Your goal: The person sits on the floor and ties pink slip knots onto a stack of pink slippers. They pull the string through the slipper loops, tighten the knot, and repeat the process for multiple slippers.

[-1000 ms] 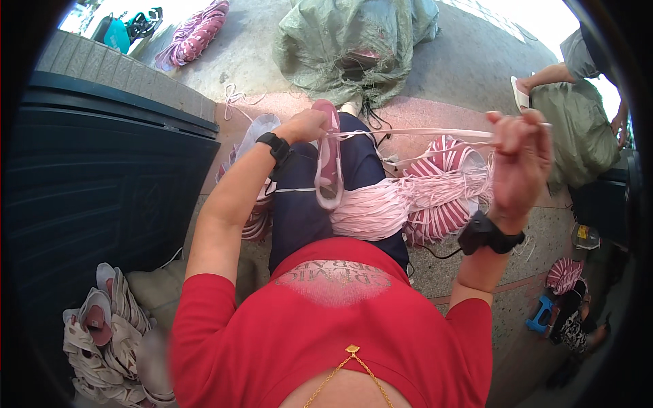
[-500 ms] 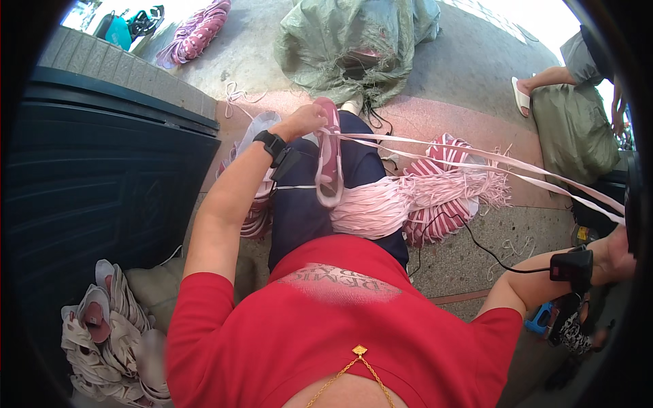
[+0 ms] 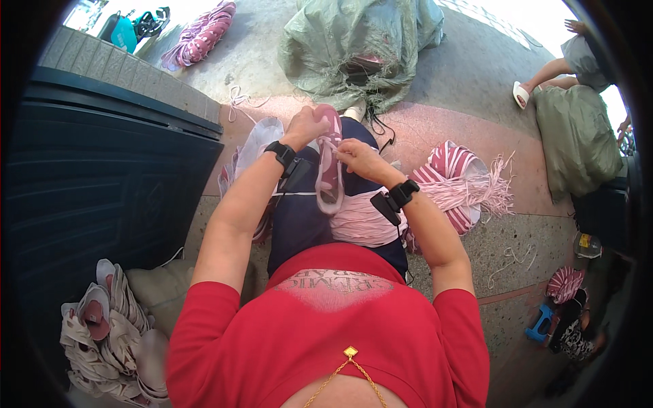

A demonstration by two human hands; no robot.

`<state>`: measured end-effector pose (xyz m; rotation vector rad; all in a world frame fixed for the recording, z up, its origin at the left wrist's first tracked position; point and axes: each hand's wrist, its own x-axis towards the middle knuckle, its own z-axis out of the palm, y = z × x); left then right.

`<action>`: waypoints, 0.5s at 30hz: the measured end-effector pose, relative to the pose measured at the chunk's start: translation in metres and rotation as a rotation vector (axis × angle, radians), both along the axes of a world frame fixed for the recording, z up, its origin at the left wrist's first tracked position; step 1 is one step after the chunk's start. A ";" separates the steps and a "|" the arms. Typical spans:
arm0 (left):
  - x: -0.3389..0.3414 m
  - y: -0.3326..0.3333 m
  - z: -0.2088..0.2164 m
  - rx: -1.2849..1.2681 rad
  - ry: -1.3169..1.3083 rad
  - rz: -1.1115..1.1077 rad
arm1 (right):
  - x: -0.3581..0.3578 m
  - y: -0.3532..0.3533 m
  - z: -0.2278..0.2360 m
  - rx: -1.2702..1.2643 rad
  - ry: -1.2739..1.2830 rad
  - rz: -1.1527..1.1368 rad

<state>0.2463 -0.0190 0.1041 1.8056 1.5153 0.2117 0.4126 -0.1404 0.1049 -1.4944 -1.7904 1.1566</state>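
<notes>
A pink shoe upper (image 3: 329,173) with pale trim rests upright along my thighs, between my knees. My left hand (image 3: 304,127) is closed around its far end. My right hand (image 3: 364,160) pinches the pale pink shoelace at the lacing area on the upper's right side; the lace is mostly hidden by the fingers. Across my lap lies a thick bundle of pale pink laces (image 3: 360,221). Beyond my right forearm are striped pink-and-white shoe uppers (image 3: 445,170) with loose laces over them. Pale shoe uppers (image 3: 264,136) lie stacked beside my left knee, partly behind my forearm.
A green woven sack (image 3: 347,51) stands ahead, an olive sack (image 3: 575,136) at the right beside a person's sandalled foot (image 3: 521,94). The dark blue door (image 3: 109,170) borders my left. Off-white shoe uppers (image 3: 112,340) are piled at lower left, spotted pink ones (image 3: 204,30) at far left.
My right hand has come in from the far right to the shoe upper, and the long lace strands it had stretched out are no longer taut across. The left hand still grips the upper.
</notes>
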 end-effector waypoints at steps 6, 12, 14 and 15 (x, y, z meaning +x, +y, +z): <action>-0.014 -0.004 -0.017 -0.100 -0.102 0.076 | -0.015 -0.017 0.005 -0.049 -0.139 0.101; -0.007 0.000 -0.026 -0.104 -0.109 0.042 | -0.005 -0.083 0.060 0.048 -0.190 0.327; -0.005 0.000 -0.027 -0.102 -0.105 0.044 | 0.027 -0.073 0.104 -0.061 -0.224 0.249; -0.005 -0.002 -0.026 -0.110 -0.123 0.043 | 0.047 -0.066 0.132 0.028 -0.173 0.172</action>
